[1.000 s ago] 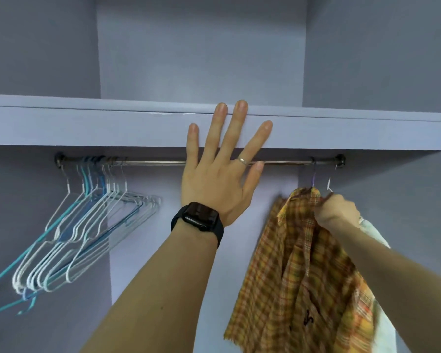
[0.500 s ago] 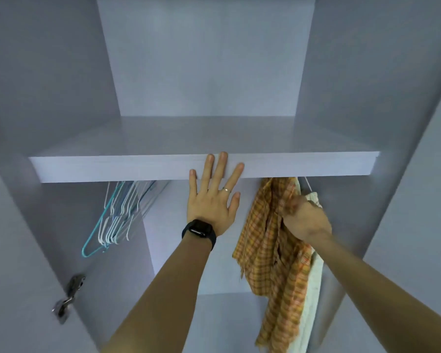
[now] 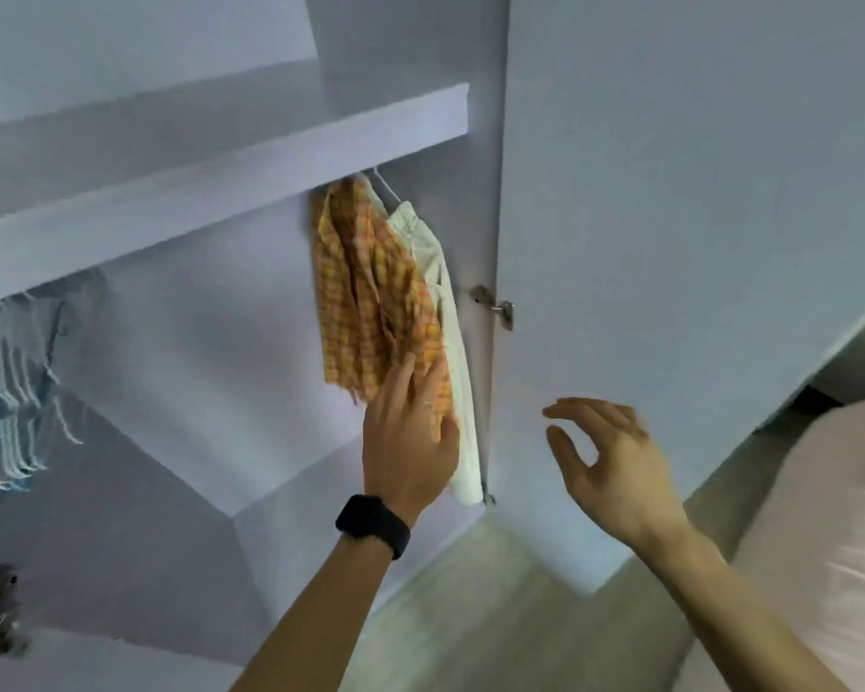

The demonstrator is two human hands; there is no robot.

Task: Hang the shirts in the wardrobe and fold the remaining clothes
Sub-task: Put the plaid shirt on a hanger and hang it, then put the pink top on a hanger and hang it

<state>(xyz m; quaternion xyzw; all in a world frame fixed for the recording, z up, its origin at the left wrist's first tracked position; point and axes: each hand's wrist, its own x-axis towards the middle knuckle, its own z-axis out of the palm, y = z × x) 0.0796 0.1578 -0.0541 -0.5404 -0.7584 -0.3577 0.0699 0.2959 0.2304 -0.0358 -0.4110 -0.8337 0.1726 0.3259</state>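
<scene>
An orange plaid shirt [image 3: 365,287] hangs under the wardrobe shelf [image 3: 211,192] at the right end of the hanging space. A white garment [image 3: 445,312] hangs right behind it, against the wardrobe's side wall. My left hand [image 3: 410,442], with a black watch on the wrist, lies flat with straight fingers on the lower edge of the plaid shirt. My right hand [image 3: 605,462] floats free in front of the open wardrobe door [image 3: 670,192], fingers loosely curved, holding nothing.
Several empty white and blue wire hangers [image 3: 11,392] hang blurred at the left. A metal hinge [image 3: 495,307] joins the door to the wardrobe side. A pale pink bed or cushion [image 3: 830,516] lies at the lower right, above a greenish floor [image 3: 495,616].
My right hand has let go of the plaid shirt and moved right, in front of the door. My left hand dropped from the shelf edge onto the shirt's lower part. The view swung right.
</scene>
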